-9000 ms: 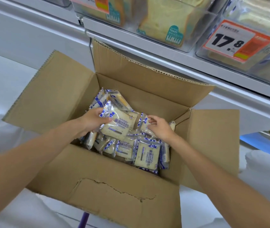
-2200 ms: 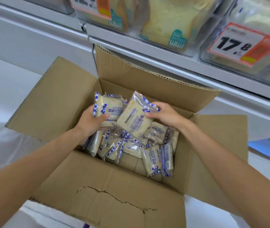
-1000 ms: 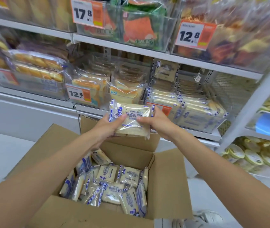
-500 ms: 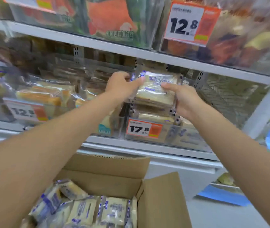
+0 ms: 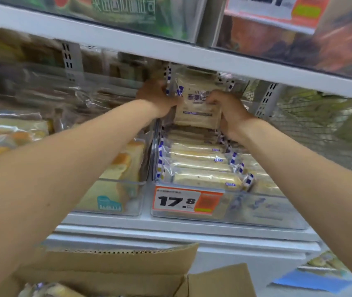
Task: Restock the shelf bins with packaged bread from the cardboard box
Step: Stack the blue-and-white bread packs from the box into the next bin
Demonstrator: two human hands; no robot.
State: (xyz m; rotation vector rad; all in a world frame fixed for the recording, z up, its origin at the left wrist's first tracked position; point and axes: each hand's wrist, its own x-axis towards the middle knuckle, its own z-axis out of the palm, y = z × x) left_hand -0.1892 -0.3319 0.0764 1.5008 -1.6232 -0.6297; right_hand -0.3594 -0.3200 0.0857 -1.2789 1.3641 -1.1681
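Left hand (image 5: pixel 160 99), right hand (image 5: pixel 229 113) clasped bread pack (image 5: pixel 196 109) by sides, over rear of bin (image 5: pixel 256 209). Advised: lower upright behind stocked row (image 5: pixel 200 166), no crushing.

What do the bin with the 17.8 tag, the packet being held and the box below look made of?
Bin: clear rigid plastic, glossy; its front wall is see-through.
Packet: thin shiny film, probably plastic, crinkled with blue print.
Box: brown corrugated cardboard, matte; fluting shows along the flap edge.

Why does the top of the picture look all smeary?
Head view: motion blur smears the upper price tag and the bread pack gripped by the left hand and right hand; the 17.8 price tag is readable; the shelf edge looks slanted.
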